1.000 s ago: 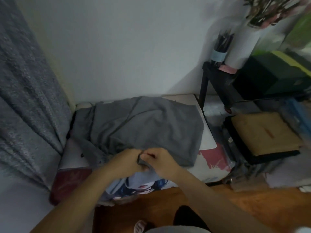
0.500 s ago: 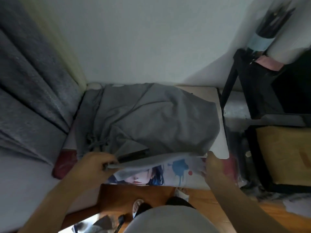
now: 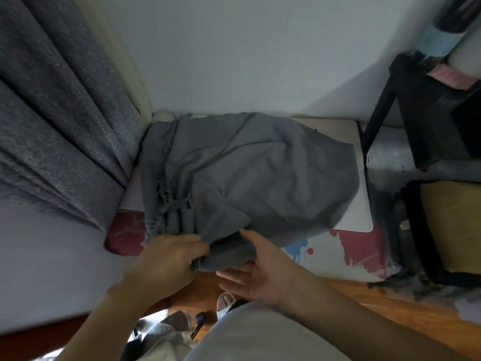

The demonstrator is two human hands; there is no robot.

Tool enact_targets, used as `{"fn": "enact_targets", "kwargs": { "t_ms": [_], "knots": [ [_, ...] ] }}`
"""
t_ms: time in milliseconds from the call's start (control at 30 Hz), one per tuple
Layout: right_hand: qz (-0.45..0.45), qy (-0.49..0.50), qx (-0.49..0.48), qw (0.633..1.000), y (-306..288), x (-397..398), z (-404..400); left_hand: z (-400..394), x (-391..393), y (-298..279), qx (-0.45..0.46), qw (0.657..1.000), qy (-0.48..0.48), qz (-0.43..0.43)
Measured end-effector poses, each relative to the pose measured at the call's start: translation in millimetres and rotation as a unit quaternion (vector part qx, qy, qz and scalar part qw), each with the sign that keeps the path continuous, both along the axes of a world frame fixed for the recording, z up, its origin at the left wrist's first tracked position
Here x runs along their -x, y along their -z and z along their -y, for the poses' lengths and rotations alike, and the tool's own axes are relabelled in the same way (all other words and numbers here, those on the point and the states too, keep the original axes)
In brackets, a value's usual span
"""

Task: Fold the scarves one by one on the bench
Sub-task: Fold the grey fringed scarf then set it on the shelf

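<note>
A grey fringed scarf [image 3: 260,173] lies rumpled across the bench [image 3: 348,246], whose cover shows a blue and red print. Its tassels bunch at the left near the bench's front edge. My left hand [image 3: 169,259] grips the scarf's near edge, fingers curled over the cloth at the front left. Just to the right, my right hand [image 3: 263,272] is held palm up with fingers spread, its thumb touching the fold of scarf that hangs over the front edge.
A grey curtain [image 3: 57,121] hangs at the left against the wall. A black shelf frame [image 3: 416,105] and a box with a tan top [image 3: 453,227] stand at the right. Wooden floor [image 3: 390,303] and my sandalled foot [image 3: 226,302] lie below.
A second ago both hands pinched the cloth together, then spread it wide along the front edge. Now my right hand has let go and come back beside the left.
</note>
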State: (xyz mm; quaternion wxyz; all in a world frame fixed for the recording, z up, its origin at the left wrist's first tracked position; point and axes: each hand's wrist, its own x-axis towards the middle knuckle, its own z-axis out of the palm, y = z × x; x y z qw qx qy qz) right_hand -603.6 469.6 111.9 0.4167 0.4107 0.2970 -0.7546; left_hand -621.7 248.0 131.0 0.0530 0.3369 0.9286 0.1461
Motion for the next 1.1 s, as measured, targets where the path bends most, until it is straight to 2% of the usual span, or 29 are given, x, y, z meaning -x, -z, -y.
{"fn": "enact_targets", "kwargs": {
  "t_ms": [233,333,467,700,800,900,1000,1100],
  "knots": [
    [0.016,0.021,-0.1,0.995,7,-8,12,11,-7,7,0.003,0.999,0.034,-0.018],
    [0.039,0.095,-0.128,0.986,27,-3,-13,20,-9,15,0.01,0.999,0.038,-0.027],
    [0.052,0.194,-0.206,0.958,70,18,-68,27,-8,16,-0.009,0.999,0.023,-0.042],
    [0.003,0.237,-0.313,0.92,111,81,-154,27,-5,6,-0.02,0.999,0.02,-0.044],
    [-0.008,0.222,-0.371,0.901,112,92,-178,32,-3,2,-0.032,0.998,-0.003,-0.047],
    [-0.043,0.247,-0.375,0.892,91,94,-177,33,-1,5,-0.044,0.997,-0.042,-0.045],
    [-0.104,0.187,-0.456,0.864,61,86,-151,18,-1,9,-0.053,0.993,-0.099,-0.035],
    [-0.187,0.207,-0.42,0.864,48,72,-121,6,1,14,-0.073,0.992,-0.104,-0.023]
  ]
}}
